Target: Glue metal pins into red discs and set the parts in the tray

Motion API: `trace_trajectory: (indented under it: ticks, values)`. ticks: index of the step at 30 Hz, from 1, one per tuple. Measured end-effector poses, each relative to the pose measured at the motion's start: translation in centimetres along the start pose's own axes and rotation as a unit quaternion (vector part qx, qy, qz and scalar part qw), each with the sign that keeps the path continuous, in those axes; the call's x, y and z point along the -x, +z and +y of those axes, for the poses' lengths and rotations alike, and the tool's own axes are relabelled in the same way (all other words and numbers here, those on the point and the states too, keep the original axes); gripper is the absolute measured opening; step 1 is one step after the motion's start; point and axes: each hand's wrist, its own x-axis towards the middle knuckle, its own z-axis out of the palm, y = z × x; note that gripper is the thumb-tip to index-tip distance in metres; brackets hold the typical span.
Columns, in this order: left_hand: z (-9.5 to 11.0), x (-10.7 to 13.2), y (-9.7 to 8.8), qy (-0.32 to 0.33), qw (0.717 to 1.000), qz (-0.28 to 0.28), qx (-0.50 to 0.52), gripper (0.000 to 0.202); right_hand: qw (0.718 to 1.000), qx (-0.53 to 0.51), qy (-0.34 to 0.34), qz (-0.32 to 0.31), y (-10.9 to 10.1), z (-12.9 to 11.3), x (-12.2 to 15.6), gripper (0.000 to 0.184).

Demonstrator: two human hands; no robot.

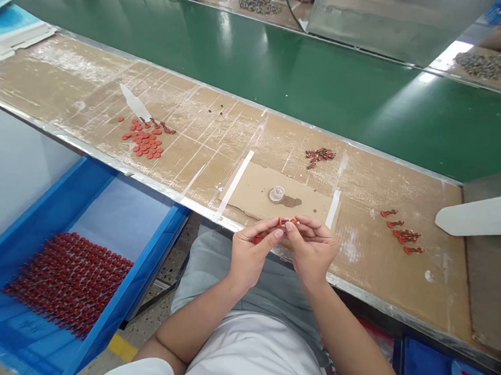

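Right in the fingertips now, a small red piece tipped with bare metal [286, 222]; the left hand [252, 252] and the right hand [312, 251] are together, both pinching it just over the table's front edge; ahead of the hands, a clear plastic cap [276, 194] sits on a tan cardboard sheet [250, 190]; off to the right of the hands, loose red-and-dark pieces [403, 231], about eight, though some overlap; ahead and slightly right, a tight cluster of slim red-and-dark pieces [320, 157], roughly ten; ahead and left, flat round red discs [143, 142], some thirty, with a few red-and-dark pieces at their far edge; further left and below the table, a bright blue plastic tray [150, 243] carrying packed rows of finished-looking red pieces [67, 284], far too many to count, well over a hundred; that's the filled stock, with the loose lots left on the table.
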Motion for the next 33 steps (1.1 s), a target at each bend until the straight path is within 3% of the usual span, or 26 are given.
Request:
trace_trajectory:
  ticks: [6, 10, 12, 15, 19, 21, 23, 26, 33]
  values:
    - [0.1, 0.3, 0.2, -0.024, 0.999, -0.016, 0.015, 0.029, 0.999, -0.031, -0.002, 0.010, -1.0, 0.1, 0.1, 0.027]
    - [0.2, 0.3, 0.0, -0.055, 0.998, 0.001, 0.019, 0.025, 0.990, 0.063, -0.112, 0.056, -4.0, -0.5, 0.4, 0.027]
    - [0.2, 0.3, -0.3, -0.062, 0.998, 0.000, 0.020, 0.023, 0.964, 0.158, -0.189, 0.104, -6.7, -0.7, 0.2, 0.028]
    - [0.2, 0.1, -0.7, -0.079, 0.996, -0.018, 0.023, 0.020, 0.894, 0.331, -0.241, 0.184, -12.0, -0.9, -0.5, 0.029]
    - [-0.1, -0.2, -0.8, -0.106, 0.993, -0.037, 0.026, 0.019, 0.797, 0.518, -0.169, 0.259, -19.2, -1.8, -1.6, 0.035]
    - [-0.4, -0.4, -0.7, -0.117, 0.992, -0.039, 0.027, 0.019, 0.744, 0.589, -0.144, 0.282, -21.7, -2.3, -1.9, 0.036]
    - [-0.6, -0.5, -0.5, -0.127, 0.991, -0.037, 0.029, 0.019, 0.709, 0.628, -0.127, 0.295, -23.2, -2.7, -2.2, 0.036]
    - [-0.8, -0.6, -0.4, -0.138, 0.989, -0.029, 0.034, 0.021, 0.693, 0.645, -0.113, 0.301, -24.2, -2.8, -2.7, 0.036]
    - [0.0, -0.8, -0.6, -0.163, 0.984, -0.020, 0.068, 0.026, 0.700, 0.648, -0.073, 0.292, -24.7, -2.2, -3.9, 0.036]
